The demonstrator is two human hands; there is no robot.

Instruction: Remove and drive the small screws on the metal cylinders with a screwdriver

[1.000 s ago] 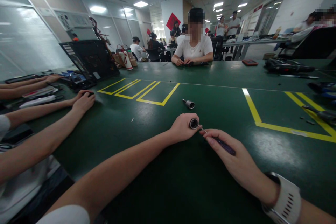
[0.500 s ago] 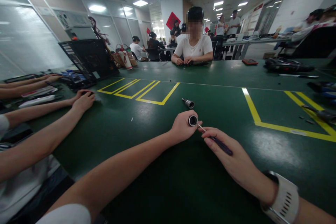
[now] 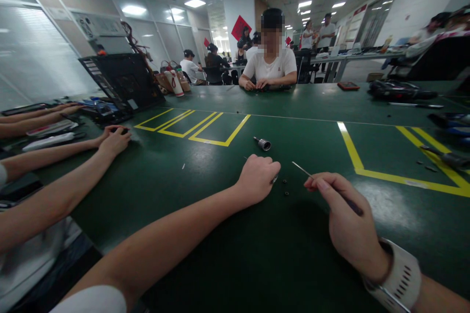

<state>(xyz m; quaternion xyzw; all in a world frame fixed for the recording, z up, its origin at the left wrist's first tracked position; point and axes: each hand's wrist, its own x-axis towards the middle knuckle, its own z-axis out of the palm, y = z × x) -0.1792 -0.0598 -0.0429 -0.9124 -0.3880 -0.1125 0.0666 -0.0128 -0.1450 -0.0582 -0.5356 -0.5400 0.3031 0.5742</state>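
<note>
My left hand [image 3: 257,178] is closed, knuckles up, around a hollow metal cylinder with a thin shank; only a sliver of its rim [image 3: 274,180] shows by the thumb. In my right hand [image 3: 345,210] is a thin screwdriver [image 3: 303,170] with a dark handle, its tip pointing up and left, apart from the cylinder. Two small dark pieces, one of them a little ring-like part [image 3: 285,181] and the other a similar bit [image 3: 287,193], lie on the table between my hands. A similar metal cylinder with a shank [image 3: 264,144] lies just beyond my left hand.
Yellow tape outlines [image 3: 209,141] mark the green table [image 3: 220,234]. A co-worker's hands [image 3: 115,139] are at the left, near a black open-frame case [image 3: 128,78]. Another person [image 3: 270,66] sits opposite. Power tools [image 3: 400,92] and a metal part [image 3: 453,159] lie at the right.
My left hand has turned over, tipping the cylinder's open end downward. Two small dark pieces now lie on the table beside it. My right hand has drawn the screwdriver away to the right.
</note>
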